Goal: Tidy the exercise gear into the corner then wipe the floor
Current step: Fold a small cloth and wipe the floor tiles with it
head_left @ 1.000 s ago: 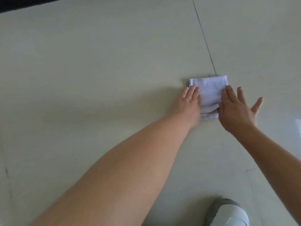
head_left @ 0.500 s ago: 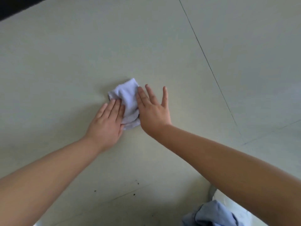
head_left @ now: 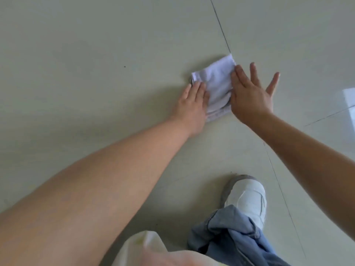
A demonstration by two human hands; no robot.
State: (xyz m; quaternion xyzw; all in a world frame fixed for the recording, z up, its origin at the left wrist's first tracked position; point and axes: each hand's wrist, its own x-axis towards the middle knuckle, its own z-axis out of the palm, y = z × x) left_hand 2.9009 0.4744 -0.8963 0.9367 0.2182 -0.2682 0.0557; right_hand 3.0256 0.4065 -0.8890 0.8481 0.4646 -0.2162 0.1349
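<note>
Floor (head_left: 96,54) fills nearly the whole view: pale, glossy tiles with thin dark grout lines (head_left: 221,27) running away toward the top and a bright reflection at the right edge. Two bare forearms reach out over it from the bottom corners. Below them, a white shoe (head_left: 247,196) stands flat on the tile, with a blue denim trouser hem (head_left: 228,233) bunched over its heel side. On the floor just beside the long grout line lies the cloth (head_left: 215,81) (white, folded into a rough square, several layers showing at its near edge). The left hand (head_left: 194,104) rests flat on the cloth's left side, fingers straight and close together. The right hand (head_left: 249,93) presses on its right side, fingers straight and spread, two of them extending past the cloth. A tiny dark speck (head_left: 124,66) sits on the tile to the left.
</note>
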